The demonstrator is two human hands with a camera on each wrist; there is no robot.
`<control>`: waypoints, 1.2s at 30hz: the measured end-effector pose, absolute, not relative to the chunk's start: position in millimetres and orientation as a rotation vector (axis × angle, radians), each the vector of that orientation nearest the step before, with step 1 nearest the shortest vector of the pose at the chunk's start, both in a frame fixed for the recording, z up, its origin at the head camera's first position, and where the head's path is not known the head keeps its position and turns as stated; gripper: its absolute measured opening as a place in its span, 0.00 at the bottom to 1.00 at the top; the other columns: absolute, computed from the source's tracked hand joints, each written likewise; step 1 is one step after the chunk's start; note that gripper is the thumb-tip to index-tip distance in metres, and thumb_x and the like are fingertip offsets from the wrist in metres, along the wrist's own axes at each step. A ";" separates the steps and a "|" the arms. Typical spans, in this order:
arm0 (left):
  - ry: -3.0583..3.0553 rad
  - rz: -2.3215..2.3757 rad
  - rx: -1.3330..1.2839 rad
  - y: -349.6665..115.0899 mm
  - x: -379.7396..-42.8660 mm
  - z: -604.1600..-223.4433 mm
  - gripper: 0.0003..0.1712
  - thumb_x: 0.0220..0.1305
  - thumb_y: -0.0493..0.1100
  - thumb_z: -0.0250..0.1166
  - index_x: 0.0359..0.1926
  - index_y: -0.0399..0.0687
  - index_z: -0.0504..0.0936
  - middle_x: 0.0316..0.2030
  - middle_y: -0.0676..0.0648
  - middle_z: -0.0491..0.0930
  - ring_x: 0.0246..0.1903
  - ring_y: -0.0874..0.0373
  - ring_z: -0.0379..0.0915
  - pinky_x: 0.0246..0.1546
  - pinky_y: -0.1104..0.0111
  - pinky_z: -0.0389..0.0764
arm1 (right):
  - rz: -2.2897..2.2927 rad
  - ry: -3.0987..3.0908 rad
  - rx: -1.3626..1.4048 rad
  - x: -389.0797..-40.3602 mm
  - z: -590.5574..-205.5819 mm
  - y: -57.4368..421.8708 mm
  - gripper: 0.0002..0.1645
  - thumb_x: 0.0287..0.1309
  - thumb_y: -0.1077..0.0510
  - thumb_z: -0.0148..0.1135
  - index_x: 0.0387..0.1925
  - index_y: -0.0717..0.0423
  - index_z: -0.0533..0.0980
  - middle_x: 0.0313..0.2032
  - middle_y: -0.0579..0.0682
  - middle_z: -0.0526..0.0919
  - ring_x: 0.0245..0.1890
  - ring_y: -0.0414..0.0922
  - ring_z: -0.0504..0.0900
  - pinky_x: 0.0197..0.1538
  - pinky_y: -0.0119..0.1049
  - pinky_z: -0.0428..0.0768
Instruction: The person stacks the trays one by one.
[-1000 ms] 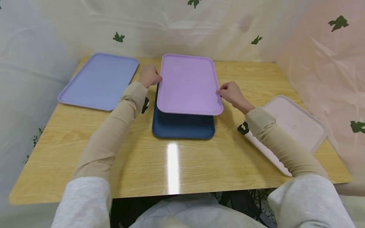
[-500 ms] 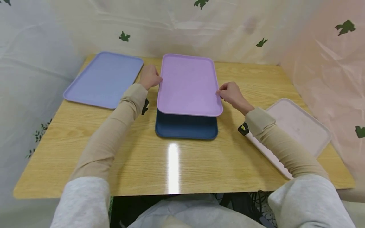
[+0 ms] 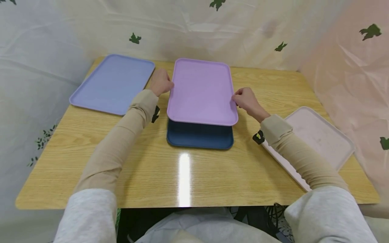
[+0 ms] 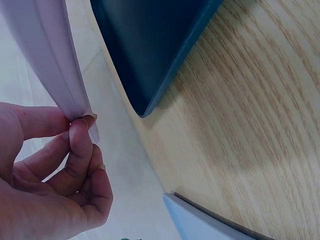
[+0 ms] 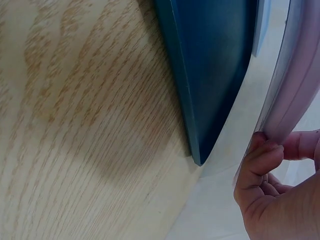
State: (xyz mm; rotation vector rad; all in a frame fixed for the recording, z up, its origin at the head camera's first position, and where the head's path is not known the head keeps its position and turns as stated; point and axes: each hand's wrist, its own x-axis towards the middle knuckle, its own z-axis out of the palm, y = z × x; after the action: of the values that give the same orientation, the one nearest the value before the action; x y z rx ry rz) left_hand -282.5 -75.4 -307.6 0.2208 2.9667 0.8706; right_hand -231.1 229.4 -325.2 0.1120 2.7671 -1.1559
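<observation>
Between my two hands a purple tray [image 3: 202,91] hangs level above a dark blue tray [image 3: 200,135], apart from it in both wrist views. My left hand [image 3: 161,82] pinches the purple tray's left rim between thumb and curled fingers. On the opposite rim, my right hand [image 3: 247,100] pinches in the same way, a little nearer to me. The dark blue tray lies on the table, and most of it is hidden under the purple one in the head view.
A periwinkle tray [image 3: 113,84] lies at the table's back left. At the right, a pale pink tray [image 3: 319,138] lies at an angle, partly under my right forearm. The wooden table [image 3: 146,179] backs onto a hanging cloth [image 3: 182,30] with green shapes.
The head view has shifted slightly, so the table and trays on it appear further right. Both hands keep their pinch on the purple tray, which stays almost in place.
</observation>
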 end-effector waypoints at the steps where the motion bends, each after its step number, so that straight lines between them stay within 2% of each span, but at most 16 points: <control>1: 2.966 0.865 0.217 -75.3 -282.7 -307.8 0.22 0.47 0.31 0.52 0.03 0.50 0.59 0.05 0.57 0.51 0.09 0.65 0.45 0.12 0.73 0.50 | -1.158 2.768 0.110 -231.1 -325.2 229.5 0.14 0.55 0.61 0.48 0.36 0.68 0.74 0.26 0.51 0.74 0.25 0.43 0.72 0.29 0.37 0.73; 11: 2.932 0.851 0.166 -75.2 -282.7 -308.7 0.22 0.49 0.32 0.54 0.04 0.49 0.62 0.05 0.57 0.53 0.09 0.65 0.47 0.12 0.73 0.52 | -1.164 2.785 0.122 -230.8 -325.7 229.0 0.15 0.56 0.60 0.50 0.37 0.70 0.77 0.26 0.52 0.77 0.28 0.46 0.75 0.30 0.36 0.75; 18: 2.949 0.857 0.173 -74.9 -282.2 -310.6 0.22 0.48 0.32 0.54 0.03 0.49 0.62 0.04 0.57 0.53 0.08 0.65 0.47 0.11 0.74 0.51 | -1.147 2.824 0.123 -233.3 -327.9 227.5 0.16 0.54 0.62 0.50 0.39 0.71 0.76 0.27 0.52 0.75 0.23 0.40 0.71 0.25 0.30 0.71; 24: 2.966 0.816 0.172 -75.7 -280.9 -312.0 0.22 0.49 0.33 0.55 0.03 0.50 0.62 0.04 0.57 0.54 0.10 0.64 0.49 0.13 0.74 0.52 | -1.130 2.824 0.136 -233.2 -325.5 225.4 0.17 0.54 0.61 0.50 0.40 0.70 0.75 0.31 0.55 0.76 0.25 0.39 0.72 0.26 0.28 0.71; 36: 2.945 0.838 0.231 -81.2 -268.7 -314.1 0.23 0.48 0.34 0.56 0.02 0.51 0.62 0.03 0.57 0.54 0.08 0.65 0.48 0.12 0.74 0.51 | -1.108 2.827 0.065 -224.0 -329.6 229.2 0.12 0.55 0.60 0.53 0.33 0.68 0.75 0.25 0.49 0.75 0.26 0.41 0.70 0.26 0.31 0.67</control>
State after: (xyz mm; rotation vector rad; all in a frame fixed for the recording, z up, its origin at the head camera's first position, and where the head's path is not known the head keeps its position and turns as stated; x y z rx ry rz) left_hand -268.7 -81.2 -314.1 0.2314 2.9452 0.8380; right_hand -224.0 229.2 -329.6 0.0645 2.8271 -1.1083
